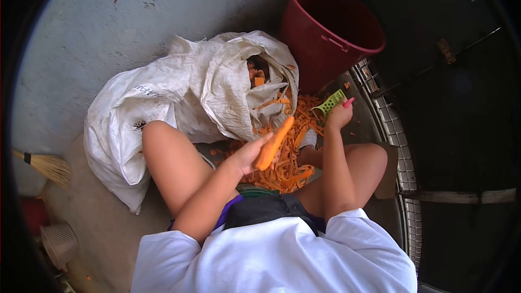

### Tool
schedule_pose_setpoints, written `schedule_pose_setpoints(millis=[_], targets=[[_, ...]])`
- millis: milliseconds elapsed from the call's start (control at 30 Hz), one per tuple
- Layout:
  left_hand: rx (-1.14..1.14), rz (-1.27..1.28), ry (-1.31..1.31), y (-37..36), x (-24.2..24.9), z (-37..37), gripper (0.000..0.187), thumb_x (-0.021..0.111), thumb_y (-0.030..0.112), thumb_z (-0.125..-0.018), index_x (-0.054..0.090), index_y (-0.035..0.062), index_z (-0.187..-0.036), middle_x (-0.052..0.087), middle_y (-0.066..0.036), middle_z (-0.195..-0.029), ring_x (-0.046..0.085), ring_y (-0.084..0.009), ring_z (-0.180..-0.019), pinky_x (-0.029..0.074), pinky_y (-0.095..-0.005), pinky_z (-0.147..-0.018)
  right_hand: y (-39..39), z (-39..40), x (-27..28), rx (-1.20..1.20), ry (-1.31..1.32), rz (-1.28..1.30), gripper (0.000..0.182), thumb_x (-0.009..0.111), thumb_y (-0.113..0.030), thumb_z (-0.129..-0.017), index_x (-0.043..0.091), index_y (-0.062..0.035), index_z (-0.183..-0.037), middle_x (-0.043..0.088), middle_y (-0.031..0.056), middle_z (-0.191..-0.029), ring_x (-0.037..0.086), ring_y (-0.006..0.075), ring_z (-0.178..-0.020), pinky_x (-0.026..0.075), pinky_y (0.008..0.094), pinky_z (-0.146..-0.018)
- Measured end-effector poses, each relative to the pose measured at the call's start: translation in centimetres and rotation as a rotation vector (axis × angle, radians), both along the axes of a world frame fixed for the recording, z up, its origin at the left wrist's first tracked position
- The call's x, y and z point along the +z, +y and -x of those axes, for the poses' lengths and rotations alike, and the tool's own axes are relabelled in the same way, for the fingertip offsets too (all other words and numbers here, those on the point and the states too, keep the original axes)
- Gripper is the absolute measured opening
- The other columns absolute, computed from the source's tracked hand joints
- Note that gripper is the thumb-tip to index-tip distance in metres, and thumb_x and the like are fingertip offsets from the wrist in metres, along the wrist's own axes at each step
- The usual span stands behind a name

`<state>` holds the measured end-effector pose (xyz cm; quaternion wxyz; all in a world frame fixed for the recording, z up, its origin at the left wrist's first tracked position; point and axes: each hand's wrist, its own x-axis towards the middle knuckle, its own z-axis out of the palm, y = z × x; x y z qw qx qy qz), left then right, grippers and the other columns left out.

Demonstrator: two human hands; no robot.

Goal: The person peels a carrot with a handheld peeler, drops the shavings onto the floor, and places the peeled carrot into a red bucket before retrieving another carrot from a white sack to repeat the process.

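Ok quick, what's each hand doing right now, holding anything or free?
Left hand: closed around an orange carrot.
Right hand: closed on a green perforated tool, held apart from the carrot.

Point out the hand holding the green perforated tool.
The right hand grips the green perforated tool; the left hand holds a carrot instead.

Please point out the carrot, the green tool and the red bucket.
Carrot (275, 143), head view: midway along its length.
Green tool (330, 102), head view: its perforated face.
Red bucket (311, 49), head view: its outer wall.
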<state>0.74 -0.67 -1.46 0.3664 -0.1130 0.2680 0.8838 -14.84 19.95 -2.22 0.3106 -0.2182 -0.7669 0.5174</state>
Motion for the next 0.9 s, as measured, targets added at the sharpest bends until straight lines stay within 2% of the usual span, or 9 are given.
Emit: schedule_pose_setpoints(millis=[33, 167, 233, 333, 433, 533, 700, 833, 900], targets=[[0.066, 0.023, -0.025, -0.1, 0.1, 0.3, 0.037, 0.036, 0.042, -0.085, 0.041, 0.008, -0.099, 0.046, -0.006, -0.073, 0.049, -0.0133, -0.064, 0.045, -0.0266, -0.048, -0.6, -0.3, 0.0, 0.077, -0.05, -0.023, 0.025, 0.045, -0.02, -0.085, 0.051, 0.0012, -0.074, 0.047, 0.0033, -0.057, 0.041, 0.0121, -0.051, 0.036, 0.027, -0.051], [0.107, -0.096, -0.067, -0.9, -1.3, 1.0, 0.033, 0.038, 0.039, -0.085, 0.043, 0.0091, -0.098, 0.048, -0.004, -0.075, 0.05, -0.0142, -0.064, 0.046, -0.0289, -0.052, -7.0, -5.5, 3.1, 0.496, -0.077, 0.248, 0.024, 0.045, -0.019, -0.085, 0.05, -0.001, -0.07, 0.042, -0.0034, -0.056, 0.036, 0.0067, -0.052, 0.032, 0.0228, -0.047], [0.153, -0.119, -0.086, -0.5, -1.0, 1.3, 0.031, 0.039, 0.037, -0.085, 0.046, 0.0094, -0.096, 0.051, -0.004, -0.075, 0.052, -0.0147, -0.064, 0.046, -0.0296, -0.053, -10.1, -8.2, 3.3, 0.61, -0.077, 0.407, 0.023, 0.046, -0.018, -0.085, 0.049, -0.0012, -0.07, 0.041, -0.0008, -0.054, 0.037, 0.0086, -0.052, 0.033, 0.0252, -0.047], [0.323, 0.011, -0.25, 0.7, -0.3, 1.4, 0.027, 0.039, 0.034, -0.085, 0.052, 0.0098, -0.09, 0.058, -0.002, -0.077, 0.055, -0.0153, -0.063, 0.047, -0.0304, -0.054, -11.6, -9.8, 2.1, 0.663, -0.089, 0.189, 0.02, 0.047, -0.017, -0.083, 0.049, -0.0007, -0.072, 0.044, 0.0093, -0.054, 0.042, 0.0164, -0.051, 0.037, 0.0292, -0.051], [0.366, 0.007, -0.335, 0.9, 0.3, 1.0, 0.029, 0.038, 0.033, -0.085, 0.05, 0.0074, -0.09, 0.056, -0.004, -0.075, 0.054, -0.0157, -0.06, 0.047, -0.0316, -0.05, -11.4, -9.8, 1.7, 0.657, -0.123, 0.053, 0.022, 0.045, -0.019, -0.085, 0.052, -0.0009, -0.076, 0.052, 0.0038, -0.062, 0.045, 0.0099, -0.055, 0.038, 0.0257, -0.051], [0.148, 0.193, -0.087, 0.1, -1.1, 1.0, 0.034, 0.035, 0.036, -0.086, 0.048, 0.0053, -0.09, 0.053, -0.005, -0.071, 0.051, -0.0155, -0.056, 0.045, -0.0302, -0.045, -10.8, -8.9, 1.9, 0.528, -0.169, -0.213, 0.011, 0.049, -0.011, -0.078, 0.051, -0.0011, -0.076, 0.054, 0.0184, -0.066, 0.052, 0.0336, -0.061, 0.04, 0.0386, -0.057], [-0.019, 0.32, -0.056, 0.7, 1.5, -0.6, 0.042, 0.028, 0.043, -0.087, 0.044, 0.0045, -0.091, 0.047, -0.005, -0.067, 0.047, -0.0141, -0.054, 0.041, -0.0262, -0.042, -4.1, -2.4, -1.2, 0.077, -0.181, -0.238, 0.022, 0.045, -0.021, -0.082, 0.052, -0.0015, -0.073, 0.055, 0.0179, -0.066, 0.053, 0.0347, -0.062, 0.039, 0.0401, -0.058], [0.033, 0.187, -0.033, 0.2, 0.2, 0.1, 0.037, 0.031, 0.043, -0.086, 0.044, 0.009, -0.094, 0.048, -0.005, -0.07, 0.048, -0.0135, -0.058, 0.041, -0.0253, -0.046, -3.6, -2.4, -0.2, 0.211, -0.005, 0.302, 0.024, 0.046, -0.02, -0.084, 0.052, 0.0006, -0.073, 0.046, 0.0003, -0.056, 0.04, 0.0098, -0.052, 0.036, 0.0267, -0.049], [0.09, 0.136, -0.11, 0.1, 0.0, 0.5, 0.035, 0.032, 0.043, -0.086, 0.045, 0.0105, -0.094, 0.049, -0.005, -0.07, 0.048, -0.0133, -0.059, 0.041, -0.0252, -0.046, -5.9, -4.5, 1.8, 0.391, -0.057, 0.193, 0.024, 0.045, -0.019, -0.085, 0.051, 0.0002, -0.072, 0.045, -0.0027, -0.058, 0.039, 0.0066, -0.054, 0.035, 0.0243, -0.049]])
